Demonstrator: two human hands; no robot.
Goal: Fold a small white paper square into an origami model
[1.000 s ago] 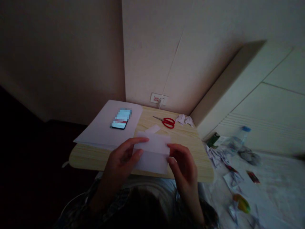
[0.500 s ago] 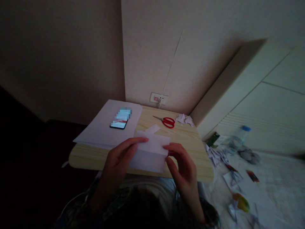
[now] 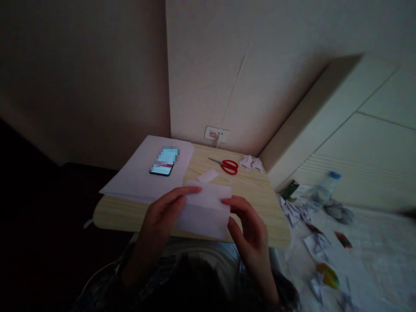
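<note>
We see a table (image 3: 274, 212) with a flat, pale top, wavy wood lines and round corners. Big white sheets (image 3: 130, 182) lie smooth on its left side. At the front, a thin white paper (image 3: 204, 219) has a straight crease across it. The left hand (image 3: 160, 214) pinches its left edge, pointer finger out straight. The right hand (image 3: 251, 225) curls at its right edge; we can't tell if it grips. Behind lie red-handled metal scissors (image 3: 223, 164) and a little paper strip (image 3: 208, 176).
</note>
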